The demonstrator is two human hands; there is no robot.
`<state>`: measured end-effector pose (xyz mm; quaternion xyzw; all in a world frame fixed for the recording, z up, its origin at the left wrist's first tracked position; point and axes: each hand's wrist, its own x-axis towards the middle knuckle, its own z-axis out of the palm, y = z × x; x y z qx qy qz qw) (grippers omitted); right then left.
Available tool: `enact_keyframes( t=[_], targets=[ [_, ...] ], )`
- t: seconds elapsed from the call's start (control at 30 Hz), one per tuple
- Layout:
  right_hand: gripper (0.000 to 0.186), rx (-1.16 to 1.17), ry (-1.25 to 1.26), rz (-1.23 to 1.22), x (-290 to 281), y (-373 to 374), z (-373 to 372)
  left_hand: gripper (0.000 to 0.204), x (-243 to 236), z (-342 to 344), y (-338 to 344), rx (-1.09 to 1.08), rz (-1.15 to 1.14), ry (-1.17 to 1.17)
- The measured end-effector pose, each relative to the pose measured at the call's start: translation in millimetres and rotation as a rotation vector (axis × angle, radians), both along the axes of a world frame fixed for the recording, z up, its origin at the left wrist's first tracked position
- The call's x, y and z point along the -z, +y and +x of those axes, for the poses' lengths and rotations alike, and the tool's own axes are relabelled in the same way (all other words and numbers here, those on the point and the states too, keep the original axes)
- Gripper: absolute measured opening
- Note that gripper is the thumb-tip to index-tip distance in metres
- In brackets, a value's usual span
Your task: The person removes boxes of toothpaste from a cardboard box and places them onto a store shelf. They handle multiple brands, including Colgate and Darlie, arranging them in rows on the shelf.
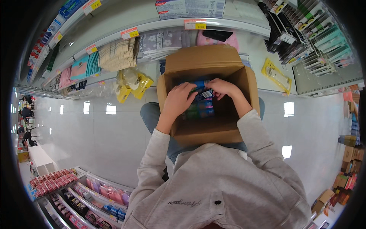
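An open cardboard box (204,135) rests on my lap, its far flap raised. Both of my hands reach inside it. A small dark blue package with a white barcode label (207,94) lies between them. My left hand (179,100) comes over the left wall, with its fingers curled at the package's left end. At the other end are the bent fingers of my right hand (225,88). Several small blue and green packages (200,110) lie beneath, partly in shadow. My fingertips are partly hidden, and the exact kind of package is too small to tell.
Ahead stands a shelf (145,34) with price tags, folded cloths (118,53) and a long carton (190,9). Yellow packets (133,86) hang over its lower edge. Another yellow packet (276,76) lies right. Hanging goods (316,34) fill the right rack. Display shelves (95,194) stand behind left.
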<state>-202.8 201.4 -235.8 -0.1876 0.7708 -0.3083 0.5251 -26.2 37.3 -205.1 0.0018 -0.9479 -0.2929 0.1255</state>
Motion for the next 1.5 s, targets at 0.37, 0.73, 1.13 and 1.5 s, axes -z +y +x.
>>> enact_keyframes(
  t=[0.37,0.73,1.13,1.5],
  targets=[
    [0.039,0.207,0.046,-0.463,-116,54,-8,0.050,-68,-18,-9,0.042,-0.252,0.324],
    [0.036,0.058,1.447,-0.908,-342,7,-9,0.053,-267,-98,-63,-0.126,-0.699,1.018],
    [0.035,0.111,1.607,-0.970,-365,-143,-150,0.046,-280,-165,-134,-0.340,-0.610,0.796],
    [0.040,0.094,0.828,-0.875,-352,-188,-231,0.033,-283,-181,-135,-0.306,-0.520,0.817]
  ],
)
